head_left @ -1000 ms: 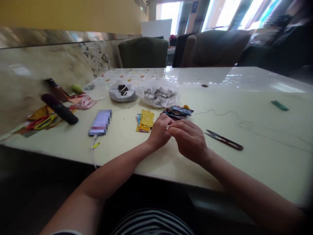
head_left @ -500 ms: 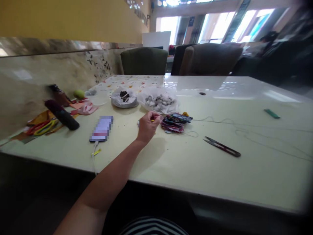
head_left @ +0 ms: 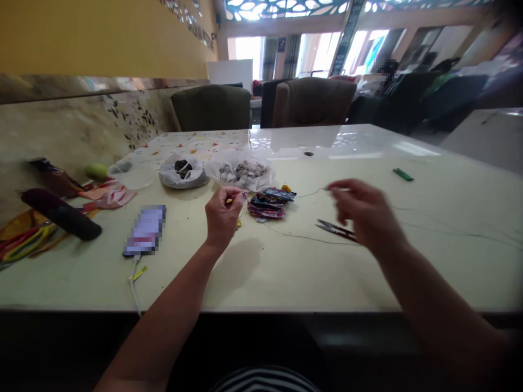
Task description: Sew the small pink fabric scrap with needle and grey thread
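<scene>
My left hand (head_left: 223,213) is pinched on a small piece with yellow on it, just left of a pile of colourful fabric pieces (head_left: 269,203). My right hand (head_left: 362,209), blurred, is raised over the table on the right, its fingertips closed at the end of a thin thread (head_left: 311,194) that runs to the pile. Another thread lies in a long line below the pile. Dark thread snips (head_left: 337,228) lie partly hidden under my right hand. Behind the pile stands a plastic bag (head_left: 245,170) of whitish lumps.
Left of it is a bag of dark pieces (head_left: 183,174). A phone (head_left: 145,230) with a white cable, a dark cylinder (head_left: 61,213) and cloth scraps (head_left: 108,195) lie on the left. A green object (head_left: 403,174) is at the right. Chairs (head_left: 316,103) stand behind the table (head_left: 286,283).
My right hand has come into view on the right, holding thread above the snips. The view has turned right, so the table's things appear further left. My left hand keeps its pinch.
</scene>
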`<action>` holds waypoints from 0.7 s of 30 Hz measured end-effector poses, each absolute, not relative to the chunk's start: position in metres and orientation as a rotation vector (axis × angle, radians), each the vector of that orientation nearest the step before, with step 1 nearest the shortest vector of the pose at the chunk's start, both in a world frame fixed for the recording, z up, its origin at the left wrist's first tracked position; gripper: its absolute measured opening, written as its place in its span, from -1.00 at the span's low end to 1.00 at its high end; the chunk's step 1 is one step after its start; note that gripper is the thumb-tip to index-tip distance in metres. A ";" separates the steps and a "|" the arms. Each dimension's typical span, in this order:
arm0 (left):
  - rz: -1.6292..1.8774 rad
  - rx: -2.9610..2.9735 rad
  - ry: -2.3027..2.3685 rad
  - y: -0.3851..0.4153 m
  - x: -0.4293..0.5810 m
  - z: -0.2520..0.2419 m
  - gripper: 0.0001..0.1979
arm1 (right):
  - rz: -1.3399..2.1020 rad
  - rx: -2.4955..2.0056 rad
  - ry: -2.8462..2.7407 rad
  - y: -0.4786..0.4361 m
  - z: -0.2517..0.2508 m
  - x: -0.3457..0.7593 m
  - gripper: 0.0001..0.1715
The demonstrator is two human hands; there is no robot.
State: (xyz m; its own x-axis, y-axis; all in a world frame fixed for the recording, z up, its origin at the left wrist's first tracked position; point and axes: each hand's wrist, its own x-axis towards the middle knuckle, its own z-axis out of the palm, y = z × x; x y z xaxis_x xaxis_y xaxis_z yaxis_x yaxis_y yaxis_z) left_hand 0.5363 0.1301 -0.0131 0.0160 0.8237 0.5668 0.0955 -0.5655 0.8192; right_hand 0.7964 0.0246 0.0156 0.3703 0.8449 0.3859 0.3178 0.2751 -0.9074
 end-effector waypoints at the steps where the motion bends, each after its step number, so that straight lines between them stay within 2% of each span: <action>1: 1.616 1.722 0.927 0.130 0.536 -0.013 -0.88 | 0.684 -1.384 -1.204 0.037 0.015 0.778 -0.71; 4: 1.644 1.723 0.889 0.130 0.537 -0.014 -0.88 | 1.025 -1.370 -1.342 0.069 0.013 0.726 -0.62; 8: 1.651 1.725 0.881 0.132 0.536 -0.014 -0.87 | 1.159 -1.281 -1.364 0.089 0.004 0.692 -0.67; 14: 1.648 1.719 0.923 0.133 0.536 -0.015 -0.86 | 1.421 -1.078 -1.256 0.083 -0.009 0.692 -0.62; 17: 1.637 1.668 0.954 0.137 0.536 -0.018 -0.85 | 1.462 -0.914 -1.235 0.073 0.001 0.700 -0.56; 21: 1.597 1.524 0.974 0.147 0.535 -0.026 -0.81 | 1.296 -0.799 -1.283 0.057 0.038 0.716 -0.48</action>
State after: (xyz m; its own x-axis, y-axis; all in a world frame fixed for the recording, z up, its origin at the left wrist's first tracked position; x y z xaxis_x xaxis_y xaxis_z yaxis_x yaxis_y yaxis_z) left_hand 0.5348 0.1474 -0.0257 -0.0496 0.8861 0.4609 0.0045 -0.4612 0.8873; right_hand 0.7162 0.0568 0.0376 -0.1812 0.9583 0.2211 -0.2301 0.1773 -0.9569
